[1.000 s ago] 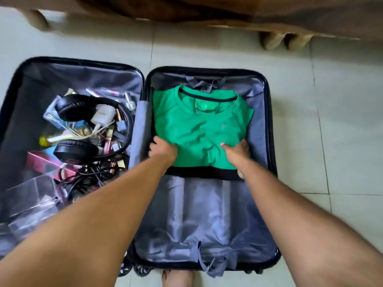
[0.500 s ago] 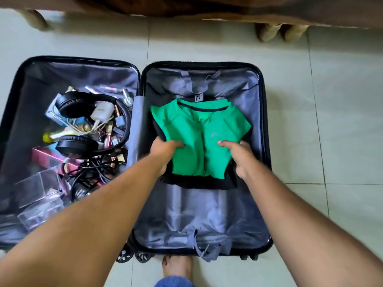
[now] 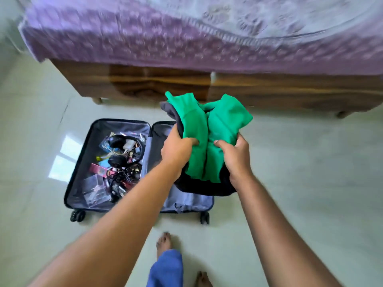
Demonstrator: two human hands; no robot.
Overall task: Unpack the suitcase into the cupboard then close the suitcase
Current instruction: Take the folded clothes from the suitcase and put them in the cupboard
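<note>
Folded bright green t-shirt (image 3: 207,139) on top of a dark grey/black folded garment (image 3: 199,185), stack lifted clear above the right half of the open black hard-shell suitcase (image 3: 78,162), long axis running roughly 12 to 6 o'clock, bundle sagging at the middle. Left hand (image 3: 176,150) grips the stack's 9 o'clock edge, thumb on top pressing into the green cloth, fingers under; right hand (image 3: 234,156) grips the 3 o'clock edge the same way, both about equally near, stack directly between them. Right half shows only grey lining where visible, partly hidden by the arm. Left half holds black over-ear headphones (image 3: 116,151), tangled cables, clear plastic boxes (image 3: 95,187), small cosmetics. Suitcase lies flat on pale glossy floor tiles (image 3: 300,183). At 12 o'clock a wooden bed frame (image 3: 269,90) with purple patterned bedsheet (image 3: 145,42), blurred. Cupboard not in view, so the carry direction can't be told. Bare feet at 6 o'clock.
</note>
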